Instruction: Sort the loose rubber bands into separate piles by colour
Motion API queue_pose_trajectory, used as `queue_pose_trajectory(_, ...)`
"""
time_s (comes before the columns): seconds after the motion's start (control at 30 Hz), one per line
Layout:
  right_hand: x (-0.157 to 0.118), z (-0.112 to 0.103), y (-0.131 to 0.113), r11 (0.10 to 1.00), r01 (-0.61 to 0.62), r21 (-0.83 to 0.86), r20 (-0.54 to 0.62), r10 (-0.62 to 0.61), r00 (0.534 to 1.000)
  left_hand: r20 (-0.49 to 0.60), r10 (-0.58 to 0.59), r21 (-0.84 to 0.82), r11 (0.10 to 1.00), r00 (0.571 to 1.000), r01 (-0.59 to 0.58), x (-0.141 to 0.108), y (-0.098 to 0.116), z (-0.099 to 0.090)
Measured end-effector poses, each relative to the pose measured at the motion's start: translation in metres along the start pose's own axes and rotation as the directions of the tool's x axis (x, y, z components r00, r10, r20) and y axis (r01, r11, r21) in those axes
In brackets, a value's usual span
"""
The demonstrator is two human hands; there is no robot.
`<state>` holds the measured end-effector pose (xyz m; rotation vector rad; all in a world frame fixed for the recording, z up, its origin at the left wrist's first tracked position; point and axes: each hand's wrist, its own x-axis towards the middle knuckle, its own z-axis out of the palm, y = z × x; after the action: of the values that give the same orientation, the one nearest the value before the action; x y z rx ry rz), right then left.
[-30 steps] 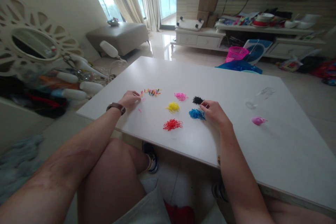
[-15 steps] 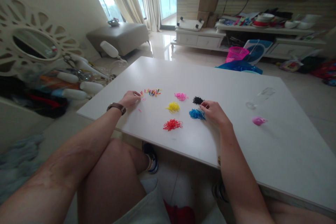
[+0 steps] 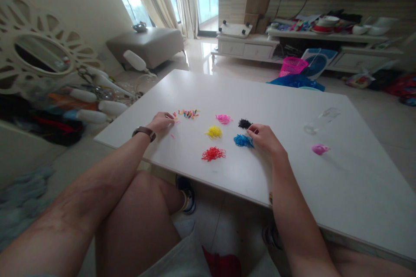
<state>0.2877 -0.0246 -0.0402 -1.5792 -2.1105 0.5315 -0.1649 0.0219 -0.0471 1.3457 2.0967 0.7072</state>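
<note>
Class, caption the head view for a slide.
Left hand near mixed bands, right hand by black pile and blue pile, at a white table.

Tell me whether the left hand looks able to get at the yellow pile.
Probably yes: nothing tall stands on the tabletop between the left hand and the yellow pile.

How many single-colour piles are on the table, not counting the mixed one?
5: in one row toward the person, the pink pile, yellow pile and red pile; by the right hand, the black pile and, nearer the person, the blue pile. The hand may hide edges.
</note>
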Motion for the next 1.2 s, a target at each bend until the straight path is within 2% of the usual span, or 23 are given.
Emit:
queue_pose_trajectory(0.17,0.0,0.0,-0.001,1.0,-0.006,0.012,-0.001,0.006,1.0,0.029,0.02,0.039,0.999,0.999,-0.021,0.001,-0.001,0.0)
queue_pose_trajectory(0.6,0.0,0.0,0.0,1.0,-0.01,0.008,0.009,0.01,1.0,0.019,0.047,0.071,0.996,0.999,-0.048,0.007,-0.007,0.002)
queue_pose_trajectory(0.77,-0.001,0.001,0.0,1.0,-0.014,0.011,0.011,0.013,1.0,0.043,0.079,0.033,0.996,0.996,-0.08,0.008,-0.008,0.005)
queue_pose_trajectory(1.07,0.0,0.001,0.0,1.0,-0.014,-0.005,0.02,0.014,1.0,0.047,0.056,0.067,0.996,0.997,-0.059,0.003,-0.002,0.005)
queue_pose_trajectory(1.2,0.0,0.0,-0.001,1.0,-0.007,-0.009,0.018,0.007,1.0,0.024,0.033,0.029,0.999,0.999,-0.034,-0.002,0.002,0.004)
